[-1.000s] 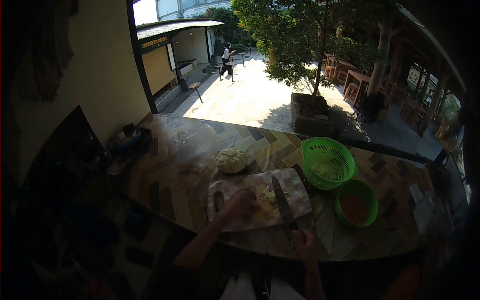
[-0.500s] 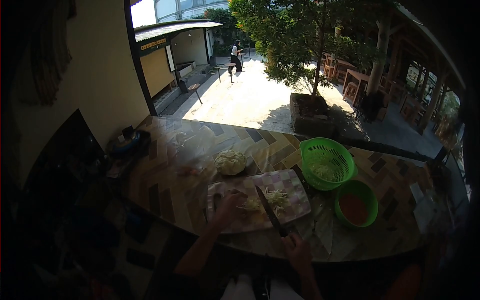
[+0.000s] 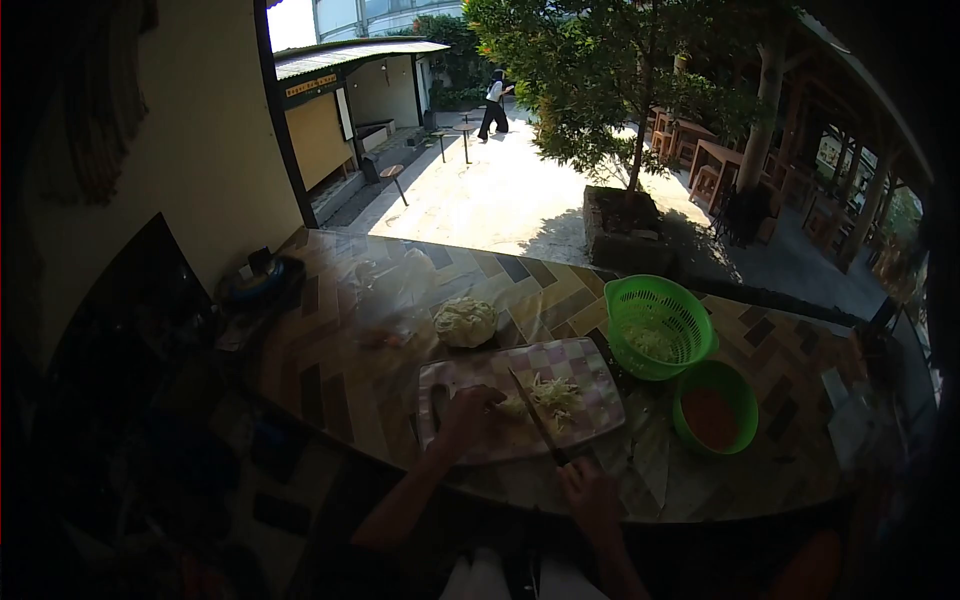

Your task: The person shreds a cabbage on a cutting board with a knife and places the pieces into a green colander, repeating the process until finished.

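My right hand [image 3: 590,484] is wrapped round the handle of a kitchen knife [image 3: 535,414]. Its blade slants up and left across a checkered cutting board [image 3: 590,372]. Left of the blade, my left hand [image 3: 472,412] has its fingers curled over a pale piece of cabbage [image 3: 512,405], mostly hidden and dim. Shredded cabbage [image 3: 557,396] lies in a loose heap just right of the knife. Behind the board sits a larger cut cabbage [image 3: 466,322].
A green colander [image 3: 660,290] holding pale shreds stands right of the board. Close in front of it is a green bowl [image 3: 745,400] with orange-red contents. A clear plastic bag [image 3: 400,280] lies at the back left of the tiled table [image 3: 330,390]. Outside, a person [image 3: 494,105] walks.
The knife has shifted slightly left, closer to my left hand, with the shreds now right of its blade. My left hand's fingers have drawn in. The distant person has moved right.
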`<action>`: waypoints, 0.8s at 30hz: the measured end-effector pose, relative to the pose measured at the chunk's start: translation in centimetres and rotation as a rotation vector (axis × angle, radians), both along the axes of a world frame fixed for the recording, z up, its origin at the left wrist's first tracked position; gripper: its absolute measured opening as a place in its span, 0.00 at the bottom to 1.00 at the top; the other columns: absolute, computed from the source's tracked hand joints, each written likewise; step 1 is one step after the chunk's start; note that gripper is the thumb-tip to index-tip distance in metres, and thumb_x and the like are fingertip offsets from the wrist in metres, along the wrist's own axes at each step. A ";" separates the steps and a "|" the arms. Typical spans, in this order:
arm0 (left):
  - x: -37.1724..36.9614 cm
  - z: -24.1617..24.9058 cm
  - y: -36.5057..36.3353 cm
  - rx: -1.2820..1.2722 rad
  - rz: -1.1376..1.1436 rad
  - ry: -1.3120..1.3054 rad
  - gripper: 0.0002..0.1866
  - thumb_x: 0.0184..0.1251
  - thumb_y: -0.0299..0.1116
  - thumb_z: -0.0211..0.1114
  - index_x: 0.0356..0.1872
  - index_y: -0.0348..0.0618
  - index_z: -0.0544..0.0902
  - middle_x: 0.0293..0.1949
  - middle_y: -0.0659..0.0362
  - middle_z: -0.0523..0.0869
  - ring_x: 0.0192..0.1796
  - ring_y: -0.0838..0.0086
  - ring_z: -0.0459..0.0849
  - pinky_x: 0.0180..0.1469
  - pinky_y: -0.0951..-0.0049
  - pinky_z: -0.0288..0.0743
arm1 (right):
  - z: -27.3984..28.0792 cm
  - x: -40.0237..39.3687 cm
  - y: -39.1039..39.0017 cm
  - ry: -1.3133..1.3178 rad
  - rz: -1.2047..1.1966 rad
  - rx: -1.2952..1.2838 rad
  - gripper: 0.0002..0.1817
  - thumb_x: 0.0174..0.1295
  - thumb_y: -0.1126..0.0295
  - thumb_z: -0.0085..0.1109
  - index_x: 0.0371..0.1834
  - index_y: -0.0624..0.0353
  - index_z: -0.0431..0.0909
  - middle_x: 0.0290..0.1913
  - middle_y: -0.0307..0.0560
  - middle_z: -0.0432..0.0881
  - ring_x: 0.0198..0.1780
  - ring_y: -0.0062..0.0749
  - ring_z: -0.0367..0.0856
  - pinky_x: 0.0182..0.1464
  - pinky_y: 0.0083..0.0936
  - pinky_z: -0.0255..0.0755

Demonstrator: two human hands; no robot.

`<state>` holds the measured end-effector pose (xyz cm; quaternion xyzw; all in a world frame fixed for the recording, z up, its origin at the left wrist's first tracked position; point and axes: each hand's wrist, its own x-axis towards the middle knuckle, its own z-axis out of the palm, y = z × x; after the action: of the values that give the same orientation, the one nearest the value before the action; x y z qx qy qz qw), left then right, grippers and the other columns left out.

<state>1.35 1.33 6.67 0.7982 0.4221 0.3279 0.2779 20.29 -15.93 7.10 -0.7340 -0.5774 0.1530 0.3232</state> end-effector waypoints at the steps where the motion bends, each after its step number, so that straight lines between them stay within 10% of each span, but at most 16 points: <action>1: 0.0 0.1 -0.1 -0.011 0.011 0.001 0.14 0.48 0.20 0.65 0.40 0.37 0.86 0.40 0.50 0.86 0.44 0.61 0.85 0.48 0.65 0.79 | -0.1 0.1 0.1 0.008 -0.005 0.012 0.14 0.61 0.59 0.61 0.33 0.59 0.77 0.22 0.56 0.80 0.29 0.55 0.81 0.29 0.43 0.70; 10: 0.4 -2.5 1.0 0.263 -0.315 -0.035 0.13 0.51 0.25 0.66 0.40 0.40 0.86 0.45 0.49 0.85 0.52 0.54 0.80 0.56 0.62 0.74 | -0.6 0.1 0.0 0.023 -0.028 -0.030 0.13 0.63 0.59 0.59 0.38 0.60 0.76 0.26 0.58 0.80 0.32 0.57 0.81 0.31 0.45 0.70; 24: 1.6 -2.3 -0.5 0.432 -0.182 -0.027 0.10 0.56 0.26 0.63 0.39 0.42 0.87 0.42 0.52 0.86 0.50 0.59 0.82 0.54 0.63 0.75 | -0.9 -1.1 0.5 0.029 0.081 -0.048 0.15 0.68 0.62 0.51 0.50 0.60 0.72 0.29 0.61 0.80 0.35 0.61 0.80 0.35 0.50 0.71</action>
<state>2.98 0.86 4.36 0.8694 0.2645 0.3950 0.1347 19.20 -15.45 6.16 -0.7154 -0.5980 0.1903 0.3074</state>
